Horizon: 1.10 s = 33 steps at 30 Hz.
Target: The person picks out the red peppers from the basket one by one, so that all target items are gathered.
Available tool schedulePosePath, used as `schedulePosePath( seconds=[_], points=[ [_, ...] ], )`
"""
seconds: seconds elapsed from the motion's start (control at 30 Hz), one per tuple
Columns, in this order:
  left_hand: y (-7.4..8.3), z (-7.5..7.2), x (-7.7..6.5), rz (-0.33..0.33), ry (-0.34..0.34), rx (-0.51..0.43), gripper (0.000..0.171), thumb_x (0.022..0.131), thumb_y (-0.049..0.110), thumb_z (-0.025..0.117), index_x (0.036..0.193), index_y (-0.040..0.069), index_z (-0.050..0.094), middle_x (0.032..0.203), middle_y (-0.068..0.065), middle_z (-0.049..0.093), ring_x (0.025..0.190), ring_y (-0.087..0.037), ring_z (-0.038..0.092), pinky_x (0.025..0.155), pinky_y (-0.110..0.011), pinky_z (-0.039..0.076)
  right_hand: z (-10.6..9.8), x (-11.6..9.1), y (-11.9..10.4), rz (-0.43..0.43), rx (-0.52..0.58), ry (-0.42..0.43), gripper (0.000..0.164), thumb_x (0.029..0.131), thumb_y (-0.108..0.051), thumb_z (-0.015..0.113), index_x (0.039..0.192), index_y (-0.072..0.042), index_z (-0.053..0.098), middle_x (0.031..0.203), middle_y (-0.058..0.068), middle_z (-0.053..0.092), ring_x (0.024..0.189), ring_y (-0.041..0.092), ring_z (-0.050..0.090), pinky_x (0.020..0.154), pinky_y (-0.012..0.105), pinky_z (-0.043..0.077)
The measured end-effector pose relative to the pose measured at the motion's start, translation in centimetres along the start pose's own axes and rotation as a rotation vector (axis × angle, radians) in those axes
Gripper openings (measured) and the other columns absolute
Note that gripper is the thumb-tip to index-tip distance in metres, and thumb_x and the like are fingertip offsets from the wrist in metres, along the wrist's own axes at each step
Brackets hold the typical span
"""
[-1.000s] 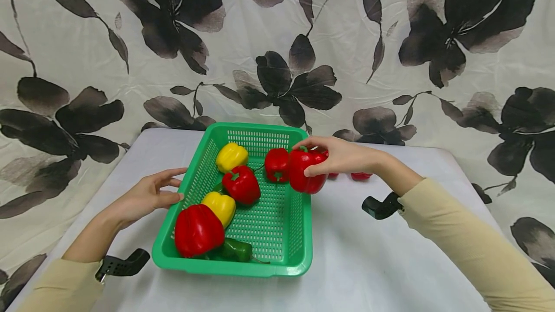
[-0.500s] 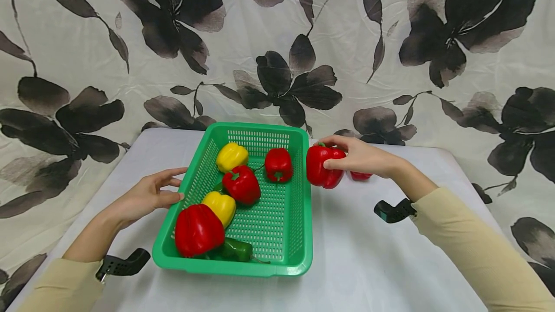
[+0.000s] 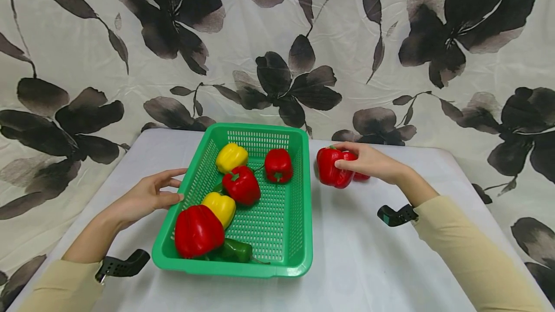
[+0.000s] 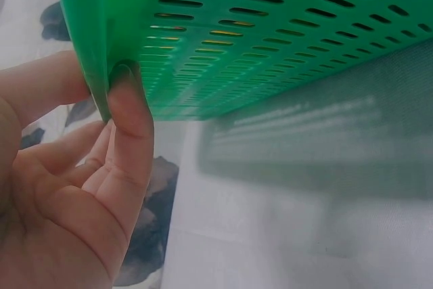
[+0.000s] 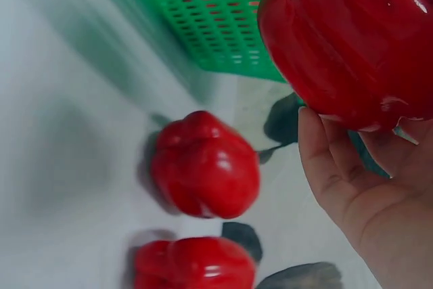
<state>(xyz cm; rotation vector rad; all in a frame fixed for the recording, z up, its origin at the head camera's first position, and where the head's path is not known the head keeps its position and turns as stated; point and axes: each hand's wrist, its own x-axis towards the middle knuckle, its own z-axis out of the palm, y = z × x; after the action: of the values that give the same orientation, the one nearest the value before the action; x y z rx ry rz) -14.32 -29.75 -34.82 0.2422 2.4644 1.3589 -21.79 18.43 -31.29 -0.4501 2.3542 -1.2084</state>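
My right hand (image 3: 373,160) grips a red bell pepper (image 3: 331,170) with a green stem, held just right of the green plastic basket (image 3: 234,269). In the right wrist view that pepper (image 5: 345,38) hangs above the table, apart from two other red bell peppers, a nearer one (image 5: 205,164) and one cut off by the frame (image 5: 203,265). On the basket's left side, my left hand (image 3: 147,196) pinches the rim; the left wrist view shows its fingers (image 4: 132,126) on both sides of the edge.
Inside the basket lie several peppers: a large red one (image 3: 198,231), two smaller red ones (image 3: 241,185), two yellow ones (image 3: 231,158) and a green one (image 3: 236,250). A white cloth (image 3: 347,254) covers the table, and a floral sheet (image 3: 277,28) hangs behind it.
My right hand has carried the red bell pepper from over the basket's right rim out to the right, beyond the basket. The left hand and the basket have stayed in place.
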Motion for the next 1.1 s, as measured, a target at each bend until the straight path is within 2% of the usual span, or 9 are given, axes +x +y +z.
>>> schedulePosePath(
  seconds=[0.13, 0.43, 0.6, 0.83, 1.1],
  points=[
    [0.0, 0.0, 0.0, -0.015, 0.005, 0.006, 0.070, 0.087, 0.021, 0.062, 0.144, 0.005, 0.025, 0.127, -0.026, 0.045, 0.098, -0.026, 0.059, 0.078, -0.041, 0.055, 0.4, 0.3, 1.2, -0.007, 0.026, -0.007, 0.053, 0.087, -0.032, 0.061, 0.132, -0.011, 0.043, 0.119, 0.014, 0.052, 0.102, 0.029, 0.052, 0.075, 0.035, 0.054],
    [-0.1, 0.1, 0.1, -0.010, 0.015, 0.010, 0.069, 0.086, 0.021, 0.063, 0.143, 0.006, 0.027, 0.125, -0.025, 0.047, 0.097, -0.027, 0.060, 0.078, -0.043, 0.054, 1.3, 0.7, 3.1, 0.047, -0.059, -0.009, 0.063, 0.084, -0.038, 0.062, 0.137, -0.011, 0.040, 0.124, 0.015, 0.050, 0.113, 0.032, 0.046, 0.085, 0.046, 0.051],
    [0.0, 0.1, 0.0, -0.001, 0.013, 0.006, 0.069, 0.087, 0.021, 0.063, 0.144, 0.005, 0.026, 0.125, -0.026, 0.047, 0.096, -0.026, 0.060, 0.078, -0.042, 0.055, 1.9, 0.9, 3.9, 0.058, -0.074, -0.008, 0.065, 0.084, -0.039, 0.062, 0.138, -0.010, 0.039, 0.126, 0.016, 0.048, 0.120, 0.035, 0.039, 0.087, 0.047, 0.050],
    [-0.1, 0.1, 0.0, 0.002, 0.010, 0.003, 0.070, 0.087, 0.020, 0.062, 0.144, 0.003, 0.024, 0.125, -0.026, 0.047, 0.096, -0.025, 0.060, 0.077, -0.042, 0.055, 2.9, 1.2, 4.9, 0.088, -0.105, -0.021, 0.068, 0.081, -0.045, 0.063, 0.136, -0.012, 0.041, 0.123, 0.012, 0.051, 0.119, 0.032, 0.039, 0.088, 0.047, 0.048],
    [-0.1, 0.1, 0.1, 0.003, 0.005, -0.003, 0.070, 0.088, 0.020, 0.062, 0.144, 0.003, 0.024, 0.126, -0.027, 0.046, 0.095, -0.024, 0.061, 0.077, -0.041, 0.055, 3.5, 1.5, 5.8, 0.095, -0.123, -0.035, 0.071, 0.079, -0.045, 0.065, 0.136, -0.010, 0.042, 0.125, 0.013, 0.051, 0.124, 0.035, 0.034, 0.086, 0.046, 0.050]
  ],
)
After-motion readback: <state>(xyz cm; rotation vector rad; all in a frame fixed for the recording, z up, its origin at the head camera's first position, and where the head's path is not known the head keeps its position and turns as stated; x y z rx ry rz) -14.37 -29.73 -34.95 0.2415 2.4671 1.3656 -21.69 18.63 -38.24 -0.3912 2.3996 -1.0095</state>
